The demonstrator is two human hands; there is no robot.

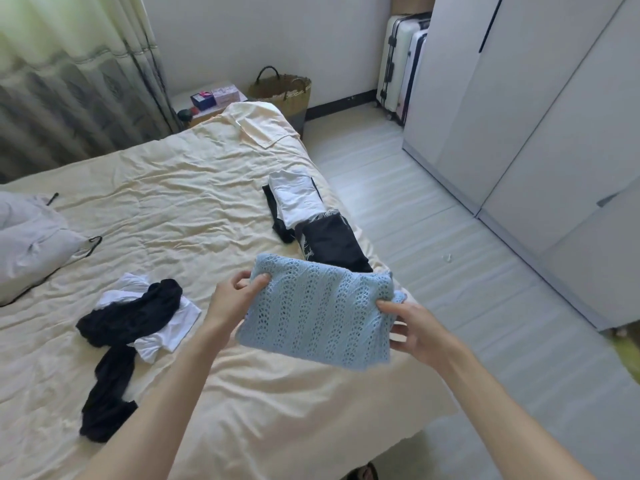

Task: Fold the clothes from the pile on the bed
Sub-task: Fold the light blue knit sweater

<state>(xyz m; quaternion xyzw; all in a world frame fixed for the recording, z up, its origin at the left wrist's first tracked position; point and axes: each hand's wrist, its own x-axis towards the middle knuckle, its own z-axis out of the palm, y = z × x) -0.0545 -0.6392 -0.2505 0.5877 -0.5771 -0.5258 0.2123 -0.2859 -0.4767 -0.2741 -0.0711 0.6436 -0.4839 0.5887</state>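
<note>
Folded blue knit (pixel 317 311) held over bed (pixel 180 188) edge.
Left hand (pixel 232 299) and right hand (pixel 412 329) clamp its short ends; dark folded stack (pixel 332 244) just beyond.

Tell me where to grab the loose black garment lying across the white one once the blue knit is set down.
Judging by its pose, pinch the bunched upper end of the black garment from above; it humps over the white garment, so lifting there should peel it off cleanly.

left hand (pixel 232 299) + right hand (pixel 414 329): grip folded blue knit (pixel 317 311) | above bed (pixel 173 188)
</note>
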